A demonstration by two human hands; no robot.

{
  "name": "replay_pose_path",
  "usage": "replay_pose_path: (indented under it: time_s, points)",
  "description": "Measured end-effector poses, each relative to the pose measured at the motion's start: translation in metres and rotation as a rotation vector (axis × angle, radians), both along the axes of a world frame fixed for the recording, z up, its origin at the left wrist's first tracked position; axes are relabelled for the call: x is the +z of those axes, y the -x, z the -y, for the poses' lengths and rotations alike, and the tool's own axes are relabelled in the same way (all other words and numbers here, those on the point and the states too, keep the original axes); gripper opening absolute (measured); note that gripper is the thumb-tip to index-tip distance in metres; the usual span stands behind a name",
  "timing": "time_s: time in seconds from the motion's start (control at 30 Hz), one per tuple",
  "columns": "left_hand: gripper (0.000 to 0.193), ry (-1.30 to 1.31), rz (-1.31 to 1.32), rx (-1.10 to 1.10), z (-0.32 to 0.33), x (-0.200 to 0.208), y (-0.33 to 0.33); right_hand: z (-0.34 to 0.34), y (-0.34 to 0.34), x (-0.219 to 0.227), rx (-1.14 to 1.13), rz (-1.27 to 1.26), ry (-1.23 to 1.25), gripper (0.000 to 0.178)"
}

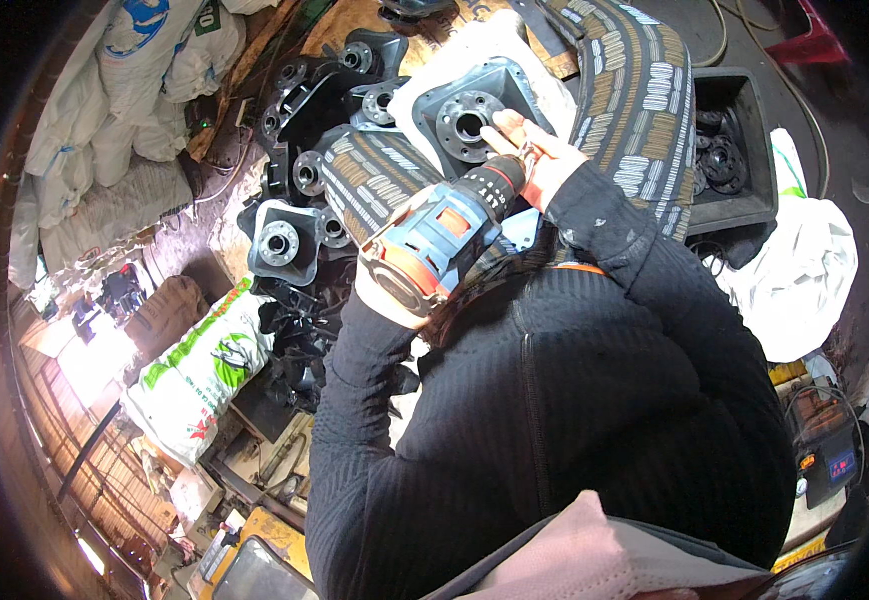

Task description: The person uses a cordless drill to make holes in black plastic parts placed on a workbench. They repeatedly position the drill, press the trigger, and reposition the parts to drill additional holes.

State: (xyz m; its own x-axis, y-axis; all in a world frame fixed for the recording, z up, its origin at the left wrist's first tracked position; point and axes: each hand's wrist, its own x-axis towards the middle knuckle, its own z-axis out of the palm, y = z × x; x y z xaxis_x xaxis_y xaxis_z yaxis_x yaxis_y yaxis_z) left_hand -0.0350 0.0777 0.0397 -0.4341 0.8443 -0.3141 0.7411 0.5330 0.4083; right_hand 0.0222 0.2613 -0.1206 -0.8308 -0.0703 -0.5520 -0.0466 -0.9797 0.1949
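a pile of black flanged housings (pixel 300 150) spreads up and left of the person, with a black tray (pixel 745 150) of round parts to the right. one grey-black housing (pixel 470 115) with a bolted ring sits just ahead of the hands. the left hand (pixel 395 290) wraps tight around the grip of a blue and orange cordless drill (pixel 445 235); its long axis runs up and right, nose toward that ring. the right hand (pixel 540 160), nearer the housing, rests fingertips (pixel 503 125) on the ring, pinching something small; i cannot tell what.
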Motion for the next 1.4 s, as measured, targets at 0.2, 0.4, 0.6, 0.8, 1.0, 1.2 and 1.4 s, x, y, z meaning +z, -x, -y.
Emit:
replay_pose_path:
  time_s: [0.2,0.4,0.6,0.8,1.0,1.2,1.4]
  points:
    - [0.051,0.052,-0.063,-0.085,-0.008,0.003,0.003,0.007,-0.004,-0.027,-0.098,-0.081,0.018,0.034]
    - [0.055,0.176,-0.05,-0.139,-0.003,0.002,0.006,0.008,-0.002,-0.012,-0.062,0.041,-0.01,0.032]
    - [0.051,0.128,-0.03,-0.103,-0.004,0.006,0.004,0.017,0.005,-0.026,-0.076,0.037,0.026,0.029]
    - [0.051,0.027,0.19,0.072,-0.002,0.009,0.0,0.023,0.002,-0.039,0.017,0.02,-0.144,0.03]
    - [0.05,0.031,0.339,0.204,-0.007,0.018,0.002,0.026,0.005,-0.068,0.169,0.017,-0.248,0.03]
    - [0.03,0.077,-0.262,-0.087,-0.018,0.013,0.03,-0.004,-0.009,-0.058,0.106,0.065,-0.242,0.031]
    - [0.039,0.015,0.097,0.327,-0.003,-0.003,0.054,0.0,-0.012,-0.048,0.143,0.056,-0.47,0.039]
